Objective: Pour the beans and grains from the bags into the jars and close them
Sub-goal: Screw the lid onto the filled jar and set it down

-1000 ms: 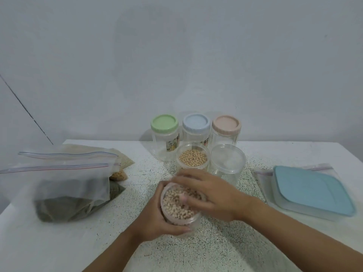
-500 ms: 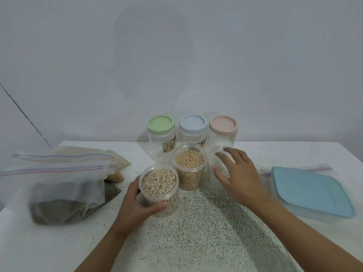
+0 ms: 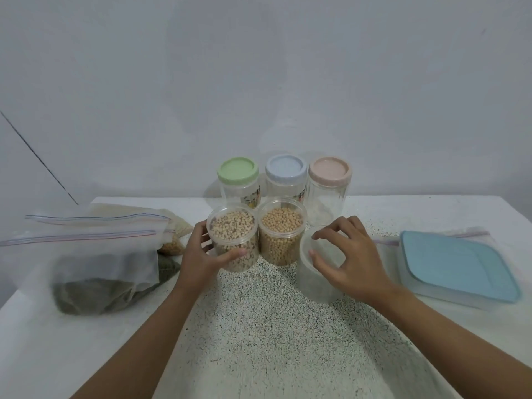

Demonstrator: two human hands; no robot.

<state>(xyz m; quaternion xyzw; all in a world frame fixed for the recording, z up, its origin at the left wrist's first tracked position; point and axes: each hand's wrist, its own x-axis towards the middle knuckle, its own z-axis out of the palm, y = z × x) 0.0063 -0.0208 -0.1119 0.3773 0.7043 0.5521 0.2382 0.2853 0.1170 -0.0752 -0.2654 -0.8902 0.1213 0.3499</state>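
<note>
The left hand (image 3: 201,254) grips the full bean jar (image 3: 233,234); the right hand (image 3: 351,254) holds the empty jar (image 3: 313,280) by its rim. The bags (image 3: 95,254) lie nearer the left hand.

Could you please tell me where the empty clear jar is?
In the head view, the empty clear jar sits right of centre, gripped by the right hand, beside the yellow-bean jar.

The left hand (image 3: 198,254) grips a clear plastic jar of speckled pale beans (image 3: 231,228), just beside a clear plastic jar of round tan beans (image 3: 280,240). The right hand (image 3: 351,260) holds an empty clear plastic jar (image 3: 313,286) by its rim. 3 pastel-lidded clear jars (image 3: 285,180) stand behind.
</note>
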